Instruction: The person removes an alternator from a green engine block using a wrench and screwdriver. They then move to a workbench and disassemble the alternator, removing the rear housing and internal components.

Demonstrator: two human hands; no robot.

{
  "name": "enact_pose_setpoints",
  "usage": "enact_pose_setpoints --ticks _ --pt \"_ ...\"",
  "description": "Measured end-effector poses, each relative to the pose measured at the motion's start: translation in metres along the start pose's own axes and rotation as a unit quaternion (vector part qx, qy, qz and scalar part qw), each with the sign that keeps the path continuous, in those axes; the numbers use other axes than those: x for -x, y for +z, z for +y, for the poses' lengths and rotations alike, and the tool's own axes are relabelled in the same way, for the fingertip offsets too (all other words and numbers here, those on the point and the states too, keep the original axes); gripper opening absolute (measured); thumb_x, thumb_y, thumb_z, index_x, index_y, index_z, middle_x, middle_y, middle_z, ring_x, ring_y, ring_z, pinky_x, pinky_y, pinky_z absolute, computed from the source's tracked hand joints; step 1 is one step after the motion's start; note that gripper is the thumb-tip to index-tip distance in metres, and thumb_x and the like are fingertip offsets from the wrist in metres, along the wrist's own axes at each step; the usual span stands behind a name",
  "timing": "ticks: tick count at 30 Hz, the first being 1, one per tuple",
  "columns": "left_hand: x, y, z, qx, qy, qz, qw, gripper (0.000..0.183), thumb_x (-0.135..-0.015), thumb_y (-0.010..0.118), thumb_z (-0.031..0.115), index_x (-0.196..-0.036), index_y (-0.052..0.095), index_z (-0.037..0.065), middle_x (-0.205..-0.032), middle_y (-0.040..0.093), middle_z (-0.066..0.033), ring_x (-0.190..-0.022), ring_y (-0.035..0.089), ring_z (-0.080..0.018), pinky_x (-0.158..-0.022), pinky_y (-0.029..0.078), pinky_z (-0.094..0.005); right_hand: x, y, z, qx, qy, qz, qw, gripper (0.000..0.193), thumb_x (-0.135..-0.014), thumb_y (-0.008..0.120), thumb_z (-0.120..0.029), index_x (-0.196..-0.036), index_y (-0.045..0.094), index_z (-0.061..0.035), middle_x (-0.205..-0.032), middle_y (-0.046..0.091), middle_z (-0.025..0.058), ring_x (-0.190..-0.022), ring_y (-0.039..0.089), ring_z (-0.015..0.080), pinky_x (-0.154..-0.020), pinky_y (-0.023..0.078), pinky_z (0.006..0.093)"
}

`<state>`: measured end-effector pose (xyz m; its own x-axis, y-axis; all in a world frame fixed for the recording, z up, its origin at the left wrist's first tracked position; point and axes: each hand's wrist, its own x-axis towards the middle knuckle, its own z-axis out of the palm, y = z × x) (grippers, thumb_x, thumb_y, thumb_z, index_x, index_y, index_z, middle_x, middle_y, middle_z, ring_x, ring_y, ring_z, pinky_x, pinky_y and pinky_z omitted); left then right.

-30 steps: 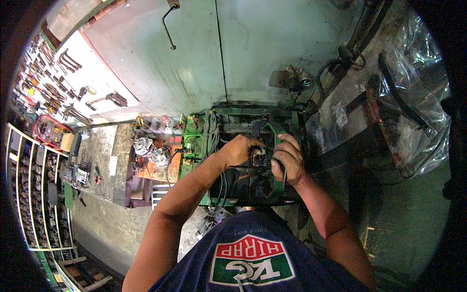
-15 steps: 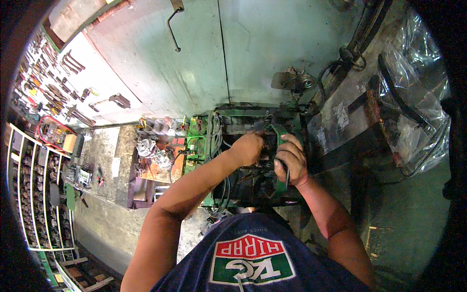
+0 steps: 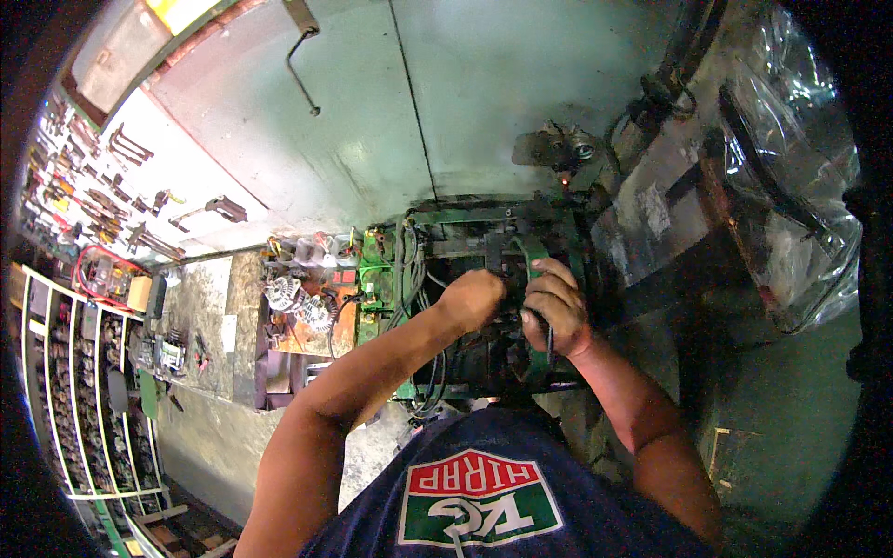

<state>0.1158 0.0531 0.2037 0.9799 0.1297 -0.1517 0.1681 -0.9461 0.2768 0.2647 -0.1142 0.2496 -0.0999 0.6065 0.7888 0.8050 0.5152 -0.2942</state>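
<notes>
My left hand (image 3: 473, 298) is curled into a fist above the inside of a green-framed machine (image 3: 456, 216). Its fingers are turned away, so whatever they grip is hidden. Close by on the right, my right hand (image 3: 556, 305) wraps its fingers over a curved green metal piece (image 3: 532, 249) along the machine's right part. A short dark strip shows below its thumb; I cannot tell what that is. Between both hands lie dark, greasy parts that are hard to make out. Grey cables (image 3: 424, 335) run down the frame's left side, beside my left forearm.
Left of the machine, an orange-topped stand (image 3: 330, 337) carries silvery alternator-like parts (image 3: 299, 302). Farther left are a worn workbench (image 3: 200, 307), a white-framed rack (image 3: 98, 391) and wall-hung tools (image 3: 107, 186). Clear plastic sheeting (image 3: 819, 186) hangs at the right; a cabinet stands behind.
The view has shifted slightly. My left fist has come a little nearer to me, while my right hand keeps its place on the green piece.
</notes>
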Motion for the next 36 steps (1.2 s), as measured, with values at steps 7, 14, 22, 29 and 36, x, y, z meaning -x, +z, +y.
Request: enact_pose_setpoints --ticks 7,14,22,29,36 --pt "0.0 -0.02 0.0 0.04 0.032 -0.02 0.998 0.02 -0.084 0.079 0.022 -0.094 0.078 0.005 -0.095 0.077 -0.0241 -0.093 0.076 -0.0449 -0.084 0.062 -0.0528 0.002 -0.001 -0.002 -0.014 0.03 0.001 0.999 0.017 -0.084 0.078 -0.015 -0.095 0.07 -0.0054 -0.103 0.068 0.013 -0.115 0.067 0.0429 -0.105 0.054 0.0538" --pt "-0.015 -0.039 0.02 0.025 -0.021 -0.125 0.992 0.023 -0.081 0.079 0.018 -0.1 0.078 0.006 -0.099 0.078 -0.0225 -0.097 0.077 -0.0426 -0.086 0.064 -0.0505 0.001 -0.002 0.0 0.008 0.025 -0.009 1.0 0.021 -0.078 0.081 -0.015 -0.094 0.071 -0.0087 -0.102 0.067 0.0109 -0.116 0.066 0.0401 -0.104 0.056 0.0501" --pt "-0.016 -0.039 0.019 -0.029 -0.036 -0.151 0.987 0.016 -0.079 0.078 0.015 -0.092 0.079 0.005 -0.092 0.079 -0.0204 -0.089 0.079 -0.04 -0.082 0.065 -0.0482 0.0 -0.003 0.003 -0.026 0.019 -0.035 0.999 0.022 -0.079 0.079 -0.019 -0.095 0.068 -0.0078 -0.096 0.066 0.0101 -0.104 0.068 0.036 -0.115 0.05 0.0569" --pt "0.0 -0.028 0.021 0.039 -0.079 -0.116 0.989 0.027 -0.082 0.074 0.016 -0.105 0.074 0.001 -0.109 0.077 -0.0226 -0.108 0.075 -0.0396 -0.095 0.06 -0.051 0.002 -0.001 0.002 0.01 0.021 -0.036 0.999 0.024 -0.077 0.083 -0.019 -0.094 0.071 -0.0097 -0.102 0.068 0.0098 -0.116 0.065 0.0375 -0.105 0.054 0.0516" --pt "0.044 -0.025 0.001 0.195 -0.001 0.155 0.968 0.052 -0.084 0.085 0.022 -0.128 0.07 -0.002 -0.135 0.07 -0.0268 -0.127 0.066 -0.0456 -0.108 0.053 -0.0505 -0.041 -0.052 -0.018 0.055 0.046 -0.316 0.946 0.041 -0.078 0.078 -0.017 -0.117 0.072 -0.0088 -0.12 0.067 0.013 -0.137 0.055 0.0439 -0.114 0.048 0.0561"
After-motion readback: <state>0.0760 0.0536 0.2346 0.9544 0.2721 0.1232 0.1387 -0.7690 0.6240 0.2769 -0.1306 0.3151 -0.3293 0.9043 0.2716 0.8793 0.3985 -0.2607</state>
